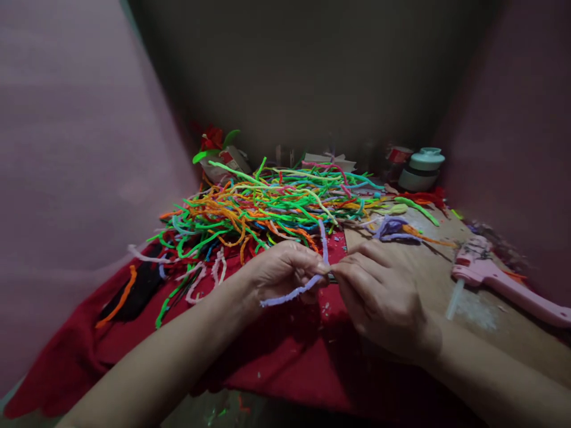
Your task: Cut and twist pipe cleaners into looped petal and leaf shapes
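Note:
A light purple pipe cleaner point(292, 295) is bent between my two hands, one end pointing up and the other hanging toward the lower left. My left hand point(285, 270) pinches it at the bend with thumb and fingers. Close against those fingertips, my right hand point(379, 291) is closed in a pinch at the same spot. What lies between the right fingertips is mostly hidden. Behind the hands spreads a large heap of pipe cleaners point(250, 202) in green, orange, yellow, pink and blue.
A pink glue gun point(504, 276) lies on the brown board point(473, 333) at right, near a purple pipe-cleaner flower point(392, 229). At the back stand a teal-lidded jar point(422, 169) and a red flower point(212, 138). Red cloth point(276, 368) covers the front. Pink walls rise on both sides.

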`<action>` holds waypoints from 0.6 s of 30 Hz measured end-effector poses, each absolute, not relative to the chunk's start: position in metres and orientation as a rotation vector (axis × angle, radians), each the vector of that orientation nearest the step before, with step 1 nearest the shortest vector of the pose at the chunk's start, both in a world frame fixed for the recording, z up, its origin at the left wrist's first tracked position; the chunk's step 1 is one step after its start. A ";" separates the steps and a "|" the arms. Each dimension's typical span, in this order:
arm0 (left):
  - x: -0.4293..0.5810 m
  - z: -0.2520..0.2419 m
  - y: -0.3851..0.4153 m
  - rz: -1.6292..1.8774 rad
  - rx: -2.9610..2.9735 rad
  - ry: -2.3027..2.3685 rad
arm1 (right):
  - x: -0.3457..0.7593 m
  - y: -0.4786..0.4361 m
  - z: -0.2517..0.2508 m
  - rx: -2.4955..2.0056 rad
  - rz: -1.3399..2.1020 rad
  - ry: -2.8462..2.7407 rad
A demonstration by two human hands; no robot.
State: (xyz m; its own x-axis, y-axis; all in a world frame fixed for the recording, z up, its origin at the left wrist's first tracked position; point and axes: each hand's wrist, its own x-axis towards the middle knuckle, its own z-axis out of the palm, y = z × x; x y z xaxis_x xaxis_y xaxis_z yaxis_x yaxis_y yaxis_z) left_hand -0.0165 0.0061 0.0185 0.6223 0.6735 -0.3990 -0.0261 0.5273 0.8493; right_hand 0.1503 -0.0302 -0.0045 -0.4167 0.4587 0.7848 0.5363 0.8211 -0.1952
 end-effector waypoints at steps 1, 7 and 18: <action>-0.016 0.018 0.005 0.494 0.898 0.783 | 0.151 -0.030 -0.004 -0.723 -0.124 -2.066; -0.023 0.029 0.006 0.828 1.467 0.871 | 0.151 -0.028 0.001 -0.973 0.751 -1.671; -0.021 0.028 0.000 0.707 1.936 0.895 | 0.149 -0.030 -0.003 -0.959 0.867 -1.673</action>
